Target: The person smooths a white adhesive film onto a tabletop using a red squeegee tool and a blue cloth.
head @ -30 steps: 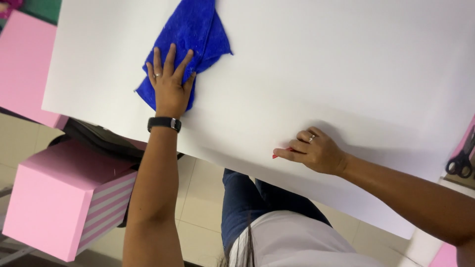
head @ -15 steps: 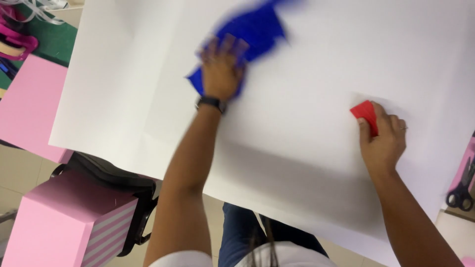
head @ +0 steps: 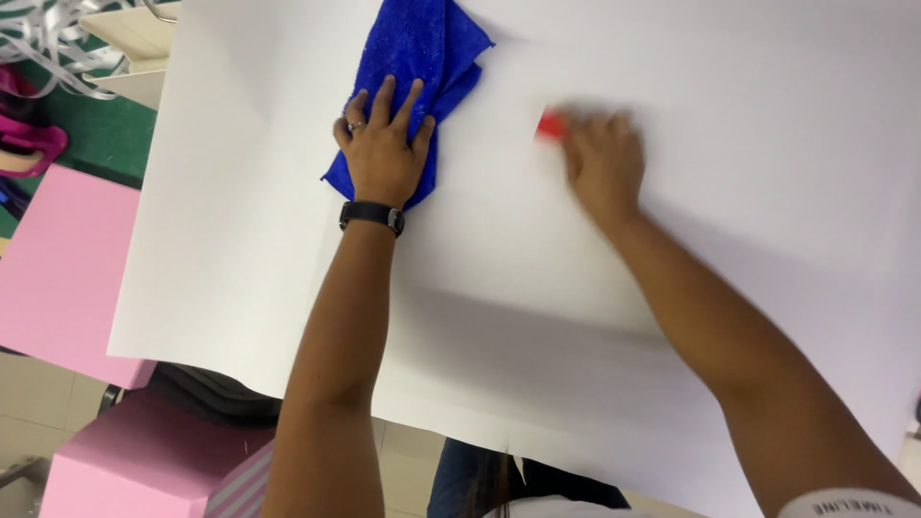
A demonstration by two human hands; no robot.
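A large white sheet of paper (head: 537, 307) covers the work surface. My left hand (head: 384, 153) lies flat with spread fingers on a blue microfibre cloth (head: 422, 58) near the top middle of the sheet; a black watch is on that wrist. My right hand (head: 604, 163) is blurred, to the right of the cloth, and holds a small red block (head: 551, 125) against the paper at its fingertips.
A pink board (head: 58, 269) lies left of the sheet, and a pink box with a striped side (head: 144, 470) stands at the lower left. Green mat (head: 96, 134), white ribbon strips (head: 48, 38) and a magenta object (head: 29, 144) are at the upper left.
My right hand left the sheet's near edge, appeared with the red block at the right, then slid left toward the cloth. My left hand stayed on the cloth. The camera view shifted.
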